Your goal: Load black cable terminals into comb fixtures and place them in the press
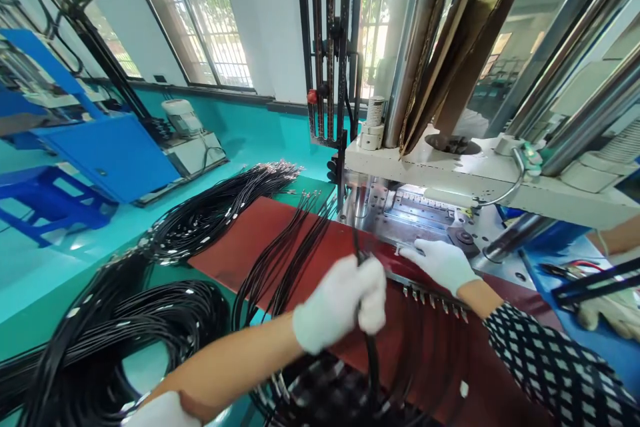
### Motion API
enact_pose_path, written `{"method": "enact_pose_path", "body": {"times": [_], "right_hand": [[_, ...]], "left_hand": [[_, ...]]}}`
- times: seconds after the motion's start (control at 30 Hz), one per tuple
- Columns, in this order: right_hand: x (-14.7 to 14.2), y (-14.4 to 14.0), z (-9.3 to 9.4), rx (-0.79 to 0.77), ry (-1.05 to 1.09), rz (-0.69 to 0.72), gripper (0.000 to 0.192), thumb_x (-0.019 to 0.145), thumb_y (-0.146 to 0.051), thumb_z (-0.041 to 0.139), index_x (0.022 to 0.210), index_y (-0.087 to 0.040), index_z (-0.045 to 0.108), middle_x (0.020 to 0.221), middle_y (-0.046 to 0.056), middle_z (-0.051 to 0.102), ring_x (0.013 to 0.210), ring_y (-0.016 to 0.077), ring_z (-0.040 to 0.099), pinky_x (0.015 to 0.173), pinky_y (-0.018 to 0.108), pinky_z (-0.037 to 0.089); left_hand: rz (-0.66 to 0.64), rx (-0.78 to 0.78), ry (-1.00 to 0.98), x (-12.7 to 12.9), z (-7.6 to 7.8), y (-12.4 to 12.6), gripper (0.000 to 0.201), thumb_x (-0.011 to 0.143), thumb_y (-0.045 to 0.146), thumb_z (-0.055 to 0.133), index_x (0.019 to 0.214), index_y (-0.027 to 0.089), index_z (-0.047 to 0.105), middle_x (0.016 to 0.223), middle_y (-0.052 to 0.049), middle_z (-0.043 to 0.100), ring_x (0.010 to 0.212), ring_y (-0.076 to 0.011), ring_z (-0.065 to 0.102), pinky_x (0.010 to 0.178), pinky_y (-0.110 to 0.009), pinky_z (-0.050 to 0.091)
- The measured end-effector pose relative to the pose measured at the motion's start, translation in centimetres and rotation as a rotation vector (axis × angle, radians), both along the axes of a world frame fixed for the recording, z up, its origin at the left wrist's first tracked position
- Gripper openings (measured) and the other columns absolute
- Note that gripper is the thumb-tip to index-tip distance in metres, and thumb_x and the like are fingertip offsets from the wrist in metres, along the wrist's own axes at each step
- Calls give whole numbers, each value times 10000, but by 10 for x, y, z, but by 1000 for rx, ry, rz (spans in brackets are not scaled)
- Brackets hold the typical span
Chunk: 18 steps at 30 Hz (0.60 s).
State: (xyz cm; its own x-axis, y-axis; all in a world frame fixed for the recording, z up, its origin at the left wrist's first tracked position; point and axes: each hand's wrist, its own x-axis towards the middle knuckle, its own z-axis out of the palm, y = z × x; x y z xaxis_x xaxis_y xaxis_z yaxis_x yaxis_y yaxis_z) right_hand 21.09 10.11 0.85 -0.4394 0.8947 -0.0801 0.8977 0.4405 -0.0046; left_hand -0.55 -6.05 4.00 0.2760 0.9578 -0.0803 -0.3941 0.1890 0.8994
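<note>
My left hand (345,300), in a white glove, is closed around a bundle of black cables (371,363) above the red-brown sheet. The cables' upper ends are smeared by motion. My right hand (443,263), also gloved, reaches over the front edge of the press with its fingers stretched to the left. A small pale piece (398,250) shows at its fingertips; whether they touch it I cannot tell. Below this hand, a row of metal cable ends (435,301) sticks out along a narrow bar. Two bunches of black cables (295,257) lie left of my left hand.
The red-brown sheet (225,247) spans the work area. Coiled black cables (195,227) are heaped on the left. The press has a metal mould (423,203) under its pale plate (450,170). Pliers (557,271) and a glove (607,313) lie right; a blue stool (55,197) stands left.
</note>
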Motion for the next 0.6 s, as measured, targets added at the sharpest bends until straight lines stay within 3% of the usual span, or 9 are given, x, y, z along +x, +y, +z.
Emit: {"method": "enact_pose_path", "body": {"times": [0.07, 0.1, 0.13, 0.23, 0.37, 0.43, 0.5, 0.6], "right_hand": [[5, -9, -6, -57, 30, -25, 573, 826, -754, 466, 958, -229, 651, 830, 80, 719, 804, 289, 684, 641, 336, 416], [7, -13, -8, -81, 53, -26, 574, 797, -750, 517, 999, -228, 642, 840, 72, 719, 815, 291, 682, 645, 333, 417], [8, -15, -10, -91, 74, -20, 566, 790, -727, 550, 1039, -226, 634, 854, 67, 721, 826, 290, 681, 654, 331, 420], [10, -19, -12, -62, 103, 24, 499, 854, -634, 539, 1130, -230, 636, 897, 62, 730, 878, 286, 680, 712, 340, 438], [8, -20, -13, -3, 86, 55, 430, 893, -560, 522, 1163, -255, 660, 909, 61, 735, 893, 305, 674, 750, 376, 463], [10, -18, -18, 40, 93, 76, 391, 900, -524, 521, 1138, -253, 670, 913, 63, 735, 867, 303, 677, 742, 386, 477], [14, -15, -26, 84, 128, 126, 335, 908, -476, 513, 1095, -252, 678, 956, 62, 727, 817, 277, 682, 725, 379, 490], [20, -10, -38, 135, 220, 205, 274, 925, -402, 489, 1052, -254, 682, 1024, 64, 700, 823, 240, 679, 737, 360, 511]], "left_hand": [[311, 117, 477, -42, -3, 43, 350, 919, 433, 500, 685, 178, 551, 659, -53, 598, 690, -184, 602, 746, -318, 461], [466, 89, 734, -61, -7, 66, 230, 866, 356, 563, 708, 189, 551, 729, -54, 621, 803, -212, 623, 822, -331, 453], [528, 62, 825, -77, -12, 87, 141, 787, 277, 637, 714, 196, 548, 793, -62, 624, 948, -256, 609, 912, -360, 417], [548, 12, 932, -101, -29, 136, 275, 575, 84, 714, 633, 209, 476, 759, -50, 594, 1141, -338, 532, 1046, -424, 306], [571, -18, 917, -93, -38, 156, 335, 559, 20, 685, 673, 221, 443, 688, -16, 553, 1052, -315, 587, 1017, -419, 341], [613, -39, 872, -94, -31, 153, 316, 625, 47, 666, 711, 228, 423, 656, 2, 526, 900, -269, 624, 906, -386, 428], [631, -54, 805, -107, -11, 144, 279, 693, 71, 636, 740, 226, 409, 604, 32, 483, 675, -201, 603, 748, -341, 482], [606, -48, 688, -153, 41, 121, 234, 751, 70, 617, 747, 199, 421, 539, 70, 422, 450, -95, 461, 562, -264, 469]]}}
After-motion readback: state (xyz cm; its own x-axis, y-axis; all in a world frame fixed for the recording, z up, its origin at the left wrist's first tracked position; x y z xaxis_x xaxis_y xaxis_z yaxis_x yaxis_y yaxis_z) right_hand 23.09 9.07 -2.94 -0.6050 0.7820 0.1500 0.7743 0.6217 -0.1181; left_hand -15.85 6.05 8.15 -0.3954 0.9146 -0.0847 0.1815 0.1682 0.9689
